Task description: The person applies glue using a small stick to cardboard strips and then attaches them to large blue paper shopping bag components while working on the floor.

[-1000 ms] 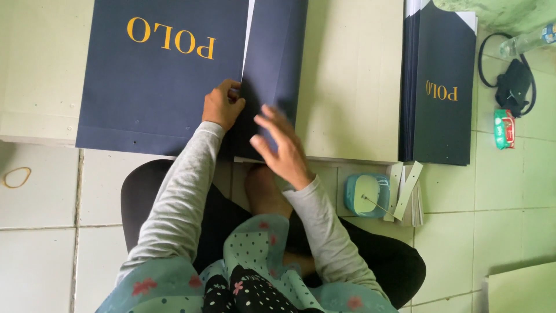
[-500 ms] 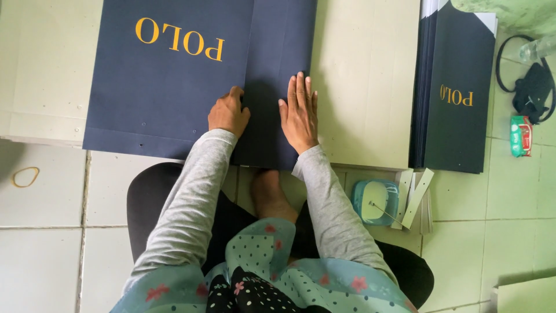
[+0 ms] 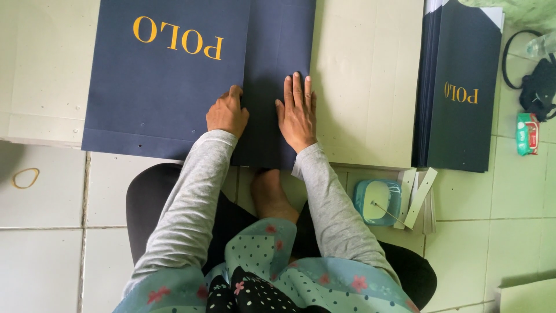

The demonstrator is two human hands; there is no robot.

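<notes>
A large dark blue paper sheet (image 3: 168,93) with gold lettering lies flat on a pale cardboard board (image 3: 365,87) on the tiled floor. My left hand (image 3: 227,113) rests with curled fingers on the fold line of the sheet. My right hand (image 3: 296,110) lies flat, fingers together, pressing the folded right-hand flap of the same sheet. Neither hand holds anything. Both arms wear grey sleeves.
A stack of finished dark blue bags (image 3: 460,93) lies at the right. A small blue glue tub (image 3: 377,202) with a stick and white card strips (image 3: 418,197) sit near my right knee. A rubber band (image 3: 26,178) lies at left. A black pouch (image 3: 538,87) is far right.
My right hand came down from above the sheet and now presses flat on the folded flap. My left hand stays at the fold line. The camera view shifted slightly.
</notes>
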